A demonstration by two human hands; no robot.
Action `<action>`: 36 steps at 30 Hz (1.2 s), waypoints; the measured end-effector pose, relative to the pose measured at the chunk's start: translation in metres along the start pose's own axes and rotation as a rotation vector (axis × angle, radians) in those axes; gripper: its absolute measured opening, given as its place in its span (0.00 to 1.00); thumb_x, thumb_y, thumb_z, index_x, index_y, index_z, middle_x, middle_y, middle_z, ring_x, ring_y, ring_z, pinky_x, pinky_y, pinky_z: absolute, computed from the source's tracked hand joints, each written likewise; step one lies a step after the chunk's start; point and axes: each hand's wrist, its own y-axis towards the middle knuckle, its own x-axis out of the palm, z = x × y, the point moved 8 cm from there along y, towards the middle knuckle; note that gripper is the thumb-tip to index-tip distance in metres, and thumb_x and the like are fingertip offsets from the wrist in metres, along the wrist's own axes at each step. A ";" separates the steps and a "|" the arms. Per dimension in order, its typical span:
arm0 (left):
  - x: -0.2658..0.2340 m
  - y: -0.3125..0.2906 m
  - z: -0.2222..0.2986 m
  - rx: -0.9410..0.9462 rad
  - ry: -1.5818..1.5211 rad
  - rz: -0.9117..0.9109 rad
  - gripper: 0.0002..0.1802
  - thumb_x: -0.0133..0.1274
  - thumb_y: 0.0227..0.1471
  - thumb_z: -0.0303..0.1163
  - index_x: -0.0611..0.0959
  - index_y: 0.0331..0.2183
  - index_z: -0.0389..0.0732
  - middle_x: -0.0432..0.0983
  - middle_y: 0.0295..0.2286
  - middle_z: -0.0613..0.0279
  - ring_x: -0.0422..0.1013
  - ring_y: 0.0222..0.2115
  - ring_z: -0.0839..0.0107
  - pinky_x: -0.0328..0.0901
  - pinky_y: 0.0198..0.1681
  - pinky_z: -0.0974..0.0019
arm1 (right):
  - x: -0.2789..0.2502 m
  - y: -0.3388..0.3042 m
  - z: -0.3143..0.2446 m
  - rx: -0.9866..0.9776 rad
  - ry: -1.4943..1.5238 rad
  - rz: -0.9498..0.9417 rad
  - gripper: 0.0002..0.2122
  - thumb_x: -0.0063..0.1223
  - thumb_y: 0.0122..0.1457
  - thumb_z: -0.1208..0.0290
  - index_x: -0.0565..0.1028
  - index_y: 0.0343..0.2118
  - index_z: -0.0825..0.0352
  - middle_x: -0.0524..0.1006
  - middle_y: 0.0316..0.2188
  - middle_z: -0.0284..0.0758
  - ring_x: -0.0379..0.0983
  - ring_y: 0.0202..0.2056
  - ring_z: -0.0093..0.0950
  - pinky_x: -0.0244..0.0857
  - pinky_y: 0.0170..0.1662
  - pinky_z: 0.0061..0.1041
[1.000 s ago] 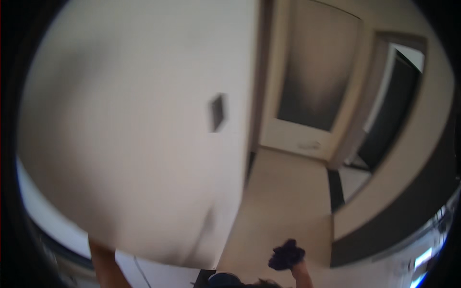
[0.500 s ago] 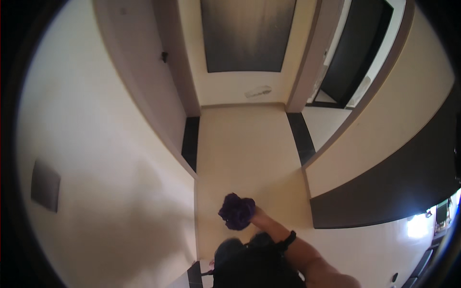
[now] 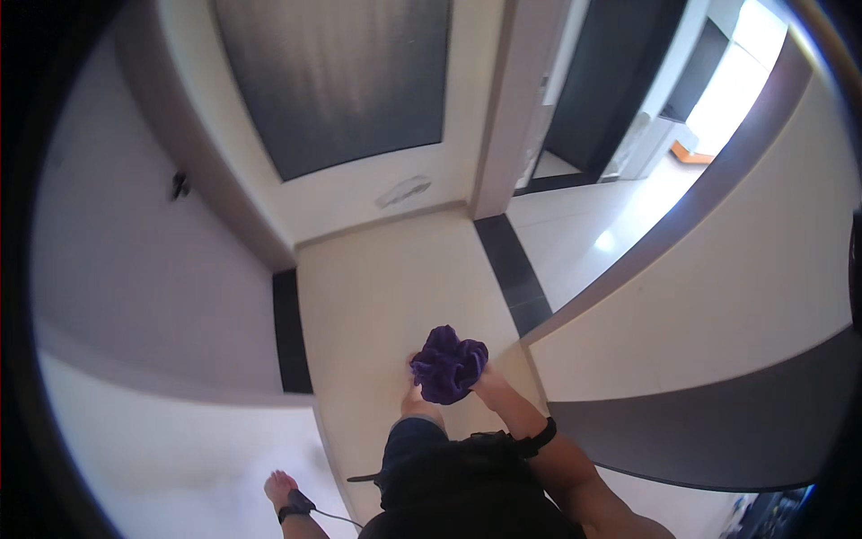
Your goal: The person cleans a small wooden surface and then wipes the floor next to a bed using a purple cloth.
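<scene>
A crumpled purple cloth (image 3: 446,366) is bunched in my right hand (image 3: 486,379), held out in front of my body above the floor. The cloth covers most of the fingers, so only the back of that hand and the wrist show. Low on the left, my left hand (image 3: 280,488) hangs away from my side beside the white wall. It looks empty, its fingers loosely apart. A dark band with a thin cable sits on the left wrist, and a black strap circles the right forearm.
A closed door (image 3: 171,242) with a dark handle stands on the left. Ahead is a wall with a large dark panel (image 3: 350,99). On the right a doorway with a dark threshold (image 3: 514,278) leads to a bright room. A dark grey ledge (image 3: 700,422) juts out at the right.
My view has turned right and moved forward, bringing the right doorway and bright room more into sight. My left hand and a bare leg have come into view. The purple cloth stays in my right hand.
</scene>
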 end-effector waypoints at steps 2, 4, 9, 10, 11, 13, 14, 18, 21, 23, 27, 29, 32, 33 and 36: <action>0.148 0.023 -0.008 0.018 0.210 -0.223 0.09 0.45 0.53 0.37 0.76 0.25 0.45 0.74 0.21 0.69 0.70 0.22 0.75 0.67 0.23 0.70 | -0.025 0.043 -0.021 0.021 0.207 0.060 0.22 0.54 0.51 0.67 0.66 0.49 0.65 0.73 0.40 0.34 0.70 0.40 0.23 0.66 0.41 0.23; 0.295 0.030 -0.054 -0.061 0.333 -0.362 0.11 0.44 0.53 0.37 0.76 0.23 0.45 0.74 0.20 0.70 0.69 0.20 0.75 0.66 0.24 0.70 | -0.069 0.082 -0.046 0.112 0.409 0.257 0.22 0.55 0.49 0.71 0.67 0.48 0.64 0.73 0.40 0.33 0.71 0.40 0.26 0.68 0.40 0.25; 0.662 -0.095 -0.256 -0.180 0.678 -0.733 0.09 0.50 0.50 0.37 0.76 0.34 0.46 0.73 0.27 0.69 0.67 0.25 0.77 0.61 0.27 0.73 | -0.186 0.148 -0.080 -0.025 0.641 0.633 0.25 0.56 0.45 0.73 0.66 0.49 0.66 0.73 0.40 0.36 0.72 0.38 0.30 0.70 0.38 0.28; 0.716 -0.146 -0.305 -0.150 0.812 -0.905 0.10 0.48 0.52 0.37 0.76 0.38 0.47 0.72 0.28 0.69 0.68 0.28 0.76 0.62 0.29 0.72 | -0.209 0.162 -0.078 -0.032 0.665 0.634 0.24 0.56 0.46 0.72 0.66 0.49 0.66 0.72 0.40 0.36 0.72 0.39 0.30 0.70 0.38 0.29; 0.761 -0.199 -0.347 -0.144 0.943 -1.036 0.11 0.48 0.52 0.36 0.75 0.39 0.47 0.73 0.29 0.69 0.68 0.30 0.77 0.61 0.30 0.73 | -0.230 0.174 -0.082 -0.058 0.691 0.626 0.24 0.56 0.47 0.72 0.66 0.49 0.66 0.72 0.40 0.36 0.72 0.39 0.31 0.71 0.38 0.29; 0.818 -0.294 -0.425 -0.126 1.188 -1.317 0.14 0.48 0.52 0.36 0.73 0.43 0.46 0.72 0.34 0.67 0.67 0.35 0.77 0.61 0.36 0.73 | -0.263 0.201 -0.098 -0.080 0.740 0.697 0.21 0.53 0.50 0.72 0.66 0.49 0.67 0.72 0.40 0.36 0.72 0.39 0.31 0.71 0.39 0.31; 0.835 -0.337 -0.465 -0.123 1.298 -1.478 0.17 0.47 0.53 0.35 0.72 0.45 0.45 0.71 0.37 0.65 0.67 0.38 0.77 0.62 0.39 0.72 | -0.283 0.216 -0.106 -0.102 0.768 0.739 0.19 0.50 0.52 0.72 0.67 0.48 0.68 0.72 0.41 0.37 0.72 0.39 0.32 0.71 0.40 0.32; 0.871 -0.437 -0.606 0.101 1.353 -2.088 0.44 0.59 0.46 0.35 0.52 0.58 0.38 0.53 0.56 0.51 0.50 0.57 0.65 0.46 0.58 0.64 | -0.379 0.283 -0.106 -0.186 0.691 0.771 0.18 0.50 0.53 0.72 0.67 0.47 0.68 0.73 0.41 0.37 0.71 0.40 0.30 0.69 0.39 0.30; 0.906 -0.469 -0.669 0.272 1.261 -2.192 0.54 0.65 0.38 0.35 0.49 0.59 0.38 0.53 0.56 0.52 0.50 0.57 0.63 0.45 0.59 0.63 | -0.436 0.334 -0.149 -0.294 0.291 0.586 0.18 0.55 0.50 0.72 0.70 0.45 0.68 0.73 0.41 0.33 0.68 0.44 0.26 0.61 0.48 0.25; 0.948 -0.494 -0.694 0.564 1.199 -2.238 0.55 0.66 0.36 0.33 0.49 0.59 0.39 0.56 0.54 0.53 0.51 0.56 0.64 0.48 0.58 0.63 | -0.466 0.359 -0.209 -0.343 -0.084 0.565 0.21 0.57 0.48 0.70 0.68 0.47 0.67 0.72 0.43 0.37 0.66 0.47 0.30 0.59 0.50 0.26; 1.017 -0.505 -0.771 -0.020 1.119 -2.030 0.38 0.62 0.39 0.30 0.63 0.52 0.39 0.65 0.47 0.55 0.62 0.48 0.66 0.58 0.52 0.64 | -0.543 0.400 -0.243 -0.167 -0.347 0.640 0.26 0.54 0.48 0.68 0.62 0.53 0.58 0.67 0.49 0.42 0.64 0.49 0.41 0.60 0.50 0.31; 1.039 -0.509 -0.825 -0.365 0.990 -1.811 0.28 0.60 0.41 0.29 0.69 0.46 0.38 0.70 0.43 0.57 0.67 0.44 0.68 0.61 0.49 0.65 | -0.587 0.419 -0.226 -0.232 -0.307 0.684 0.26 0.54 0.48 0.66 0.62 0.53 0.58 0.68 0.48 0.42 0.66 0.47 0.42 0.62 0.47 0.33; 1.062 -0.588 -0.880 -0.037 1.127 -2.148 0.24 0.59 0.43 0.29 0.71 0.44 0.39 0.71 0.41 0.60 0.68 0.42 0.70 0.63 0.46 0.67 | -0.674 0.437 -0.205 -0.201 -0.207 0.691 0.23 0.54 0.49 0.65 0.65 0.50 0.59 0.72 0.43 0.43 0.69 0.45 0.40 0.63 0.45 0.32; 1.083 -0.588 -0.909 0.220 1.321 -2.159 0.24 0.60 0.43 0.30 0.71 0.44 0.39 0.72 0.40 0.63 0.69 0.40 0.71 0.63 0.45 0.68 | -0.703 0.441 -0.210 -0.213 -0.173 0.714 0.20 0.54 0.49 0.65 0.68 0.47 0.61 0.73 0.40 0.43 0.70 0.43 0.39 0.63 0.44 0.32; 1.110 -0.612 -0.994 -0.179 1.337 -2.256 0.23 0.60 0.41 0.30 0.72 0.42 0.39 0.74 0.36 0.64 0.69 0.37 0.74 0.64 0.43 0.69 | -0.773 0.442 -0.217 -0.134 -0.106 0.862 0.16 0.54 0.49 0.65 0.71 0.41 0.63 0.75 0.36 0.42 0.71 0.40 0.37 0.64 0.42 0.31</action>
